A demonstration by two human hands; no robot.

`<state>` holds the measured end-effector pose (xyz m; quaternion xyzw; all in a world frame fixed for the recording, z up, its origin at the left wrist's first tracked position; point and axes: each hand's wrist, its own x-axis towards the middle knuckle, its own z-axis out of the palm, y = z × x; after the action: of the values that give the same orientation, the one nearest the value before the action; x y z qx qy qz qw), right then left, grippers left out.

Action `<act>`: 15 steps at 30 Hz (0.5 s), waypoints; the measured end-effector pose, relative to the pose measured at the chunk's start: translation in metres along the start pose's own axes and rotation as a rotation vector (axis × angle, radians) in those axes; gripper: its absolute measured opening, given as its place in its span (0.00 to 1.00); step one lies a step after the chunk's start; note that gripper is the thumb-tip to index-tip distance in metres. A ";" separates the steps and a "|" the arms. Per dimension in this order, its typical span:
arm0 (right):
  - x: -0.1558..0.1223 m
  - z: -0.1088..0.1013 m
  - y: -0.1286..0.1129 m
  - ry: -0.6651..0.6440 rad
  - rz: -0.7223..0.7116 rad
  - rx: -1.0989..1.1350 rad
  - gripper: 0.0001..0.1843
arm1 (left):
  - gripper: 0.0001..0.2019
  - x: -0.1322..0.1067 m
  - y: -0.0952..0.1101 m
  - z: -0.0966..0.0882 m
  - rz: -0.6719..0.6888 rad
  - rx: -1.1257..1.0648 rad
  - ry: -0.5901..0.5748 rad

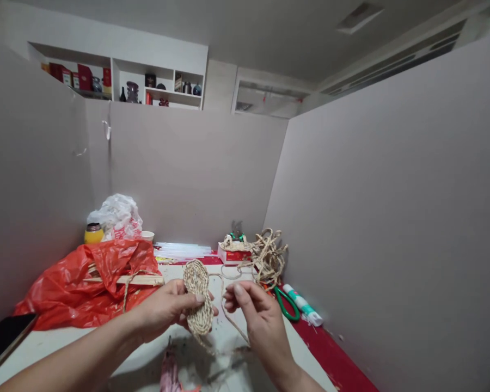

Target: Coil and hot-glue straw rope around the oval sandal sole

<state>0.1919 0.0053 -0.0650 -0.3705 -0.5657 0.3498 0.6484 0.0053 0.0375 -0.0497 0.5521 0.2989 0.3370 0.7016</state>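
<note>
An oval sole-shaped piece of coiled straw rope is held upright in my left hand, thumb across its front and fingers behind. A length of straw rope leaves the piece near its top, loops to the right and runs down behind my right hand. The right hand is closed, thumb against curled fingers, just right of the piece. Its fingertips are close to the rope, but whether they grip it or something small is hidden. Another strand hangs from the piece's lower end.
A heap of straw rope lies at the back right, beside a red box, green-handled scissors and a plastic roll. A red plastic bag with wooden sticks fills the left. Grey partitions enclose the table.
</note>
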 end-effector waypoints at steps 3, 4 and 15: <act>0.008 -0.006 0.018 0.067 0.071 0.082 0.17 | 0.13 0.004 -0.009 0.000 -0.055 0.038 -0.020; 0.013 -0.010 0.023 0.109 0.089 0.116 0.17 | 0.12 0.006 -0.011 -0.001 -0.075 0.049 -0.029; 0.034 -0.033 0.044 0.186 0.266 0.312 0.24 | 0.10 0.026 -0.041 -0.024 -0.187 0.143 -0.039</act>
<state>0.2272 0.0535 -0.0905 -0.3676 -0.3886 0.4798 0.6954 0.0076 0.0654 -0.0957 0.5766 0.3589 0.2371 0.6946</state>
